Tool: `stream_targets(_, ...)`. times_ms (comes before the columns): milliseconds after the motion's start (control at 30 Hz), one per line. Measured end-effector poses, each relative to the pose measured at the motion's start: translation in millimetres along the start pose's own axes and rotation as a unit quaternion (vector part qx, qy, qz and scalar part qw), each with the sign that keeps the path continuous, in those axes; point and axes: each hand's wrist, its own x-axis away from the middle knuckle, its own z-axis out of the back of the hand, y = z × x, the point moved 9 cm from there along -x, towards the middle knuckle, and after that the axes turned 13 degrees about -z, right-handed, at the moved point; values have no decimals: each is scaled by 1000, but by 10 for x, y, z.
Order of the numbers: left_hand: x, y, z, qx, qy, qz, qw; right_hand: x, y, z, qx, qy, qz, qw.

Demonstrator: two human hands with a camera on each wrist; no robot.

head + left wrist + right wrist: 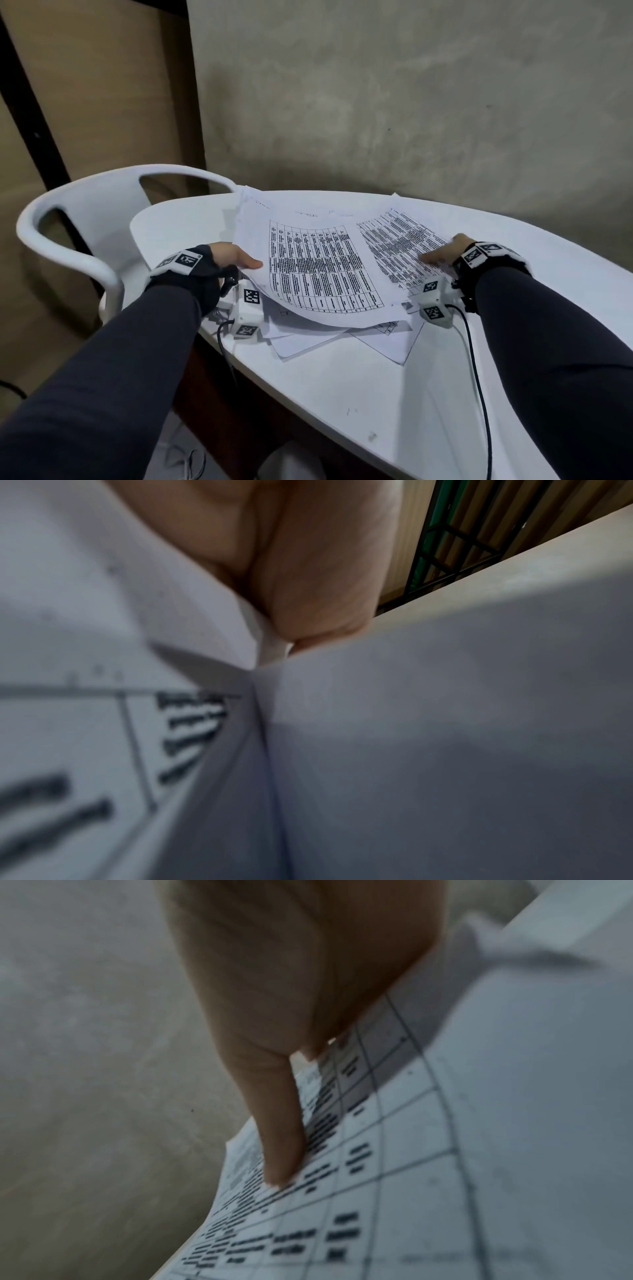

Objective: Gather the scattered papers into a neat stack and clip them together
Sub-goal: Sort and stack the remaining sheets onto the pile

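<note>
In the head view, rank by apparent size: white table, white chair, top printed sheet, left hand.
1. white table
2. white chair
3. top printed sheet, though nearer the camera than the chair, so this pair is unsure
4. left hand, pinching that sheet's edge

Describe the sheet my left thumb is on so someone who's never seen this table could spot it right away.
Start at the white oval table and find the loose pile of papers near its far-left end. The sheet is the top one on the left, with the left hand thumb on its edge. Unlike its printed neighbour under the right hand, it curls up off the pile.
</note>
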Motion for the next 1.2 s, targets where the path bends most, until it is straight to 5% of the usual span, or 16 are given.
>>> stream_targets(100, -28, -47, 8, 21, -3, -13, 1000, 57, 30, 97, -45, 26, -26, 998)
stream_targets(233, 104, 66, -27, 19, -5, 1, 1000, 203, -22, 70, -16, -22, -8, 1000)
stream_targets(467, 210, 153, -126, 34, -25, 14, 999, 352, -258, 276, 25, 15, 64, 998)
stream_targets(567, 151, 66, -72, 40, -20, 21, 999, 402, -313, 653, -82, 111, 67, 988)
stream_targets(667, -29, -132, 32, 20, -9, 31, 999, 491, -321, 1030, -273, 186, 63, 942)
stream_targets(800, 65, -98, 43, 36, 7, 43, 998, 496, -509, 1100, -461, 76, 96, 879)
stream_targets(967, -42, -308, 47, 67, 0, 54, 996, 873, -764, 278, -293, -179, 88, 935)
stream_targets(1200, 244, 257, 48, 228, 131, -53, 963, 657, -942, -523, -138, -234, 141, 952)
